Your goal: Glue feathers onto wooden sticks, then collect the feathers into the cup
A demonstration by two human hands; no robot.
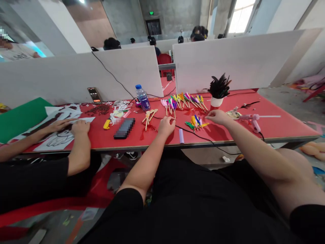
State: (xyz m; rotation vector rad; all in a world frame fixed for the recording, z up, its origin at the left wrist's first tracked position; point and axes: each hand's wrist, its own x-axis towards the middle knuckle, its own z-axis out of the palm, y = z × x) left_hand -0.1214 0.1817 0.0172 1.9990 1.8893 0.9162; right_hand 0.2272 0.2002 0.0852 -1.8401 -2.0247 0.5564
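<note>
My left hand (167,125) rests low over the red table, its thumb and fingertips pinched together; what they hold, if anything, is too small to make out. Just beyond it stand pink and purple feathered sticks (174,105). My right hand (217,117) is also pinched, beside a small pile of green, yellow, blue and orange feathers (196,122); its fingertips show nothing I can name. Behind both hands lies a row of feathered sticks (189,101) with red threads. Left of my left hand are bare wooden sticks (149,117) with a red tassel.
Black feathers (219,86) fill a white cup at the back right, near a pink glue gun (254,122) with a cord. A lilac strip (181,135), phone (124,128), yellow cutter (107,124) and blue-capped bottle (143,98) lie about. A co-worker's hands (80,126) touch paper at left.
</note>
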